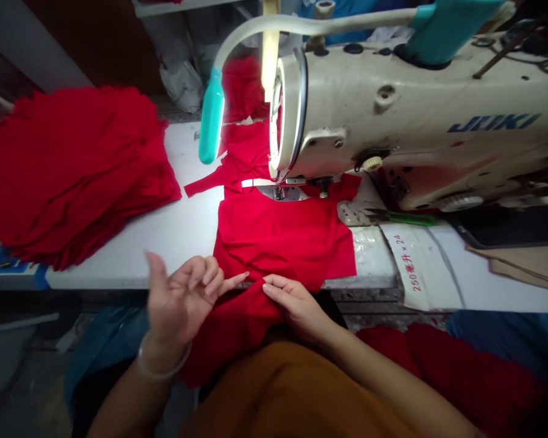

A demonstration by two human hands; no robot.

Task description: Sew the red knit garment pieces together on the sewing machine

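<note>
Red fabric (274, 234) lies in front of the sewing machine's needle area (279, 190) and hangs over the table's front edge toward my lap. Thumb and fingers of my right hand (296, 304) pinch a fold of it at the edge. My left hand (185, 298) is raised just left of there, palm turned up, thumb spread out and index finger pointing at the fold; nothing is in it. A pale bangle circles the left wrist. More red cloth extends behind the presser foot, with a narrow strip sticking out to the left.
A tall stack of red fabric pieces (73, 176) fills the table's left side. The cream sewing machine (406, 115) takes up the right, with a turquoise-headed lamp (211, 118) beside it. Green-handled snips (411, 219), a dark phone (511, 225) and cardboard (525, 267) lie at right.
</note>
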